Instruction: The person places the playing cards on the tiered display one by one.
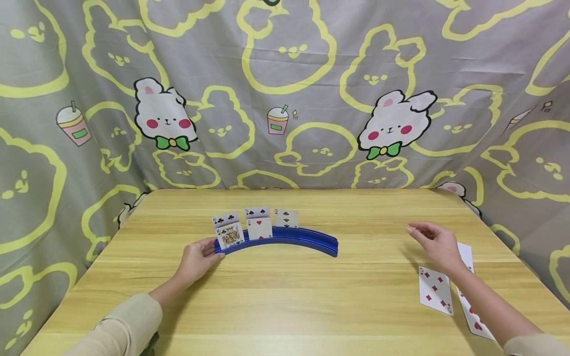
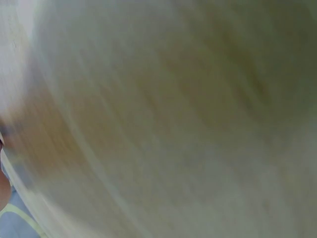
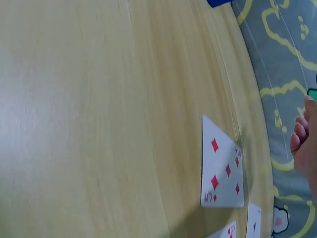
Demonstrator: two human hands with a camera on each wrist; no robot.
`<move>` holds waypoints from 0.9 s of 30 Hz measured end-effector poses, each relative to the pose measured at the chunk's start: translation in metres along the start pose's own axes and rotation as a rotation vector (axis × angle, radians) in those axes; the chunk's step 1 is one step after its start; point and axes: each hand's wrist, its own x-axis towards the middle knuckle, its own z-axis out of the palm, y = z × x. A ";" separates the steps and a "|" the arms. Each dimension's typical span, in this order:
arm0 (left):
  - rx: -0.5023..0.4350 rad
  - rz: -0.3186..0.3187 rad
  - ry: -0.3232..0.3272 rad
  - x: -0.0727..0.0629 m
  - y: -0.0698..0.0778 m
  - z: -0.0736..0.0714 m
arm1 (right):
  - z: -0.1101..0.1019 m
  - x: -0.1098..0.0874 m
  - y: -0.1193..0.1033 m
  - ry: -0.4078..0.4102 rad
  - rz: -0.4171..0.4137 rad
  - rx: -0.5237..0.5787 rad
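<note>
My left hand (image 1: 198,259) grips the left end of a curved blue card holder (image 1: 307,237), thumb in front. Upright in the holder are a six of clubs (image 1: 225,218), a king of clubs (image 1: 230,236), a five of spades (image 1: 257,212), a low heart card (image 1: 260,228) and a three of clubs (image 1: 286,217). To the right, my right hand (image 1: 438,246) hovers over the table with loosely bent fingers, and no card shows in it. Below it lies a five of diamonds (image 3: 223,168). The left wrist view is blurred.
Beside the five of diamonds lie a heart card (image 1: 475,316), partly under my right forearm, and a card with black pips (image 1: 465,253). A wooden table (image 1: 285,306) carries everything. Behind it hangs a grey patterned curtain (image 1: 311,109).
</note>
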 end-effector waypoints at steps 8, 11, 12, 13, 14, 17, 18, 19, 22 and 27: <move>-0.003 0.016 0.001 0.001 -0.001 0.001 | -0.018 -0.006 0.021 0.050 0.041 0.016; -0.007 0.014 0.003 0.001 -0.001 0.001 | -0.025 -0.009 0.028 0.049 0.073 0.024; -0.005 0.015 0.003 0.000 -0.001 0.001 | -0.026 -0.010 0.030 0.046 0.084 0.021; -0.005 0.014 0.002 0.000 -0.001 0.001 | -0.028 -0.011 0.033 0.042 0.090 0.012; -0.006 0.011 0.002 0.000 0.000 0.001 | -0.030 -0.012 0.036 0.038 0.099 -0.002; -0.007 0.005 0.000 -0.001 0.002 0.001 | -0.034 -0.016 0.043 0.027 0.113 -0.030; -0.008 0.004 0.000 -0.001 0.003 0.001 | -0.035 -0.018 0.045 0.026 0.114 -0.038; -0.007 0.003 0.000 -0.001 0.003 0.001 | -0.036 -0.020 0.047 0.024 0.115 -0.047; -0.006 0.013 0.001 0.000 0.001 0.001 | -0.039 -0.026 0.052 0.008 0.126 -0.079; -0.009 0.081 0.029 -0.001 0.000 0.001 | -0.042 -0.034 0.057 -0.049 0.157 -0.135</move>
